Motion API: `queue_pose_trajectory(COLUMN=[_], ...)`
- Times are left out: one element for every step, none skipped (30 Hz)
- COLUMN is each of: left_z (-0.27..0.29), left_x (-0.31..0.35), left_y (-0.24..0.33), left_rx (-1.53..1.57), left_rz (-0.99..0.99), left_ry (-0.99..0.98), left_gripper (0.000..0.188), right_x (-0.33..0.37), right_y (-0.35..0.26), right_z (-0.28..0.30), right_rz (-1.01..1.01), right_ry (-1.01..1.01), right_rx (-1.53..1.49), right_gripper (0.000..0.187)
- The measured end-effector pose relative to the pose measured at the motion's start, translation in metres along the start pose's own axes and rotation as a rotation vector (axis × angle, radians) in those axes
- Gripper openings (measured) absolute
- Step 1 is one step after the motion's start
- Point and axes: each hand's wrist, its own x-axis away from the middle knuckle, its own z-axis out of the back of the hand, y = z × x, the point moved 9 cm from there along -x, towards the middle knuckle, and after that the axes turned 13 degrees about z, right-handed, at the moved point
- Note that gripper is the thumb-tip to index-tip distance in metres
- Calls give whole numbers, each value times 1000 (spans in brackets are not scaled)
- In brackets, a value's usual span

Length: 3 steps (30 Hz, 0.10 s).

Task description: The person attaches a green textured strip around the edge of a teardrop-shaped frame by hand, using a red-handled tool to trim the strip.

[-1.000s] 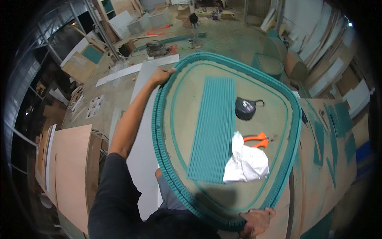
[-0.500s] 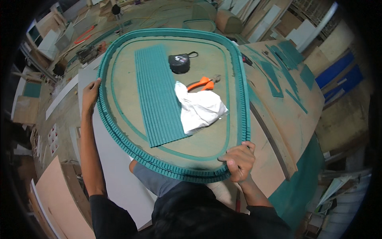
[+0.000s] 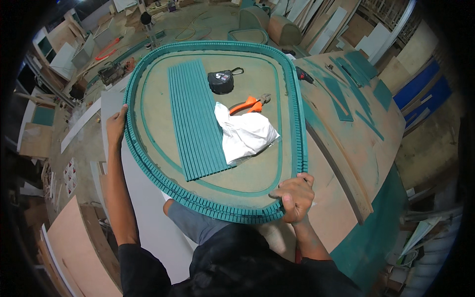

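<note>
A large rounded tray-like panel [image 3: 247, 173] with a raised green rim of kerf-cut strips is held between my hands. At its left edge my left hand [image 3: 116, 126] is closed on the rim, its fingers partly hidden. At the near right corner my right hand [image 3: 295, 197] grips the rim, thumb turned inward. On the panel lie a grooved green board [image 3: 198, 119], a black tape measure [image 3: 221, 81] with a loop, orange-handled pliers [image 3: 250, 105] and a white plastic bag [image 3: 247, 136], which overlaps the grooved board and covers part of the pliers' handles.
On the right, a wide board [image 3: 366, 143] carries green offcuts [image 3: 341, 99], a drill [image 3: 304, 75] and a curved strip [image 3: 341, 173]. A pale sheet [image 3: 153, 222] lies beneath the panel at left. A smaller green-rimmed frame [image 3: 250, 35] and leaning boards [image 3: 329, 32] stand farther back.
The panel's far rim sits slightly lower in view, and its near right corner has shifted a little up and left. Both hands keep their hold; the things on top move along with it.
</note>
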Motion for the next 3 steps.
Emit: queue_pose_trajectory(left_z=[1,3,2], left_x=[0,0,1], left_y=[0,2,-1], left_rx=[2,-8,-17], left_rz=[-2,-9,-9], left_ry=[6,16,25], left_gripper=[69,67,66], right_x=[1,1,0], right_y=[1,2,2], right_z=[0,0,0], right_rz=[-4,-11,-18], right_ry=[0,7,8], right_rx=[-8,-20,-33], right_gripper=[34,34,34])
